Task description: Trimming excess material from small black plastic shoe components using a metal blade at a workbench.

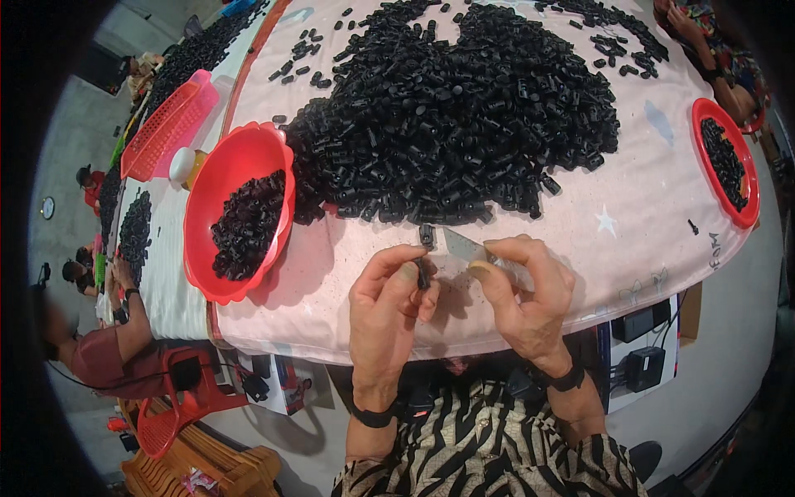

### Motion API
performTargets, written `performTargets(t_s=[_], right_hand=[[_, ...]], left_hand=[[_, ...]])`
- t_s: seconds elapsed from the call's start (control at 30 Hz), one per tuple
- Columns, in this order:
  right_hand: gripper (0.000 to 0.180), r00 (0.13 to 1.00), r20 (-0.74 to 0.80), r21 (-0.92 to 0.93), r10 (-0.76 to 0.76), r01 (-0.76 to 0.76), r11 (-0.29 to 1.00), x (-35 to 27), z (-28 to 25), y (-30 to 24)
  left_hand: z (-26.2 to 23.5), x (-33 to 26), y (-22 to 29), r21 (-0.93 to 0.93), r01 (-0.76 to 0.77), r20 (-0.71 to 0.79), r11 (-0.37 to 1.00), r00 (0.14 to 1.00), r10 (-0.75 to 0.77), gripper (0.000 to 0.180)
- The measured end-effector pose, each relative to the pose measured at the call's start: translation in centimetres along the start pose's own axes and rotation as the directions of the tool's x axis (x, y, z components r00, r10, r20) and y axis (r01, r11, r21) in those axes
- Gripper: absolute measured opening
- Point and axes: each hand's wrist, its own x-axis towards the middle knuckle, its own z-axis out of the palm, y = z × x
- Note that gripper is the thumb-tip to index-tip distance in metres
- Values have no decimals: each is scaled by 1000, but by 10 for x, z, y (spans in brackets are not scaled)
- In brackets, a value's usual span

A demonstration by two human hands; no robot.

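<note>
Between the thumb and fingers of my left hand is a small black plastic part, held upright just above the cloth. My right hand pinches a thin, flat grey blade, its pointed end turned toward the part but apart from it. Another black cylindrical piece lies on the cloth right beyond my left fingertips. Past both hands rises a large pile of black plastic parts. To the left, a red scalloped bowl contains many similar small black pieces.
A pink patterned cloth covers the table. At left stand a pink-red perforated basket and a small jar. A red basin with black parts sits at the right edge. Other people sit along the left and at the far right.
</note>
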Motion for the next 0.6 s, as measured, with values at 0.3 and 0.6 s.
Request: performTargets(t_s=[0.3, 0.6], right_hand=[[20, 1000, -4, 5, 27, -27, 1000, -1, 0, 1], [19, 1000, 11, 39, 2, -2, 999, -1, 1, 3]], left_hand=[[2, -1, -1, 146, -30, -37, 989, 999, 35, 26], [-2, 0, -4, 199, -39, -2, 979, 999, 40, 33]])
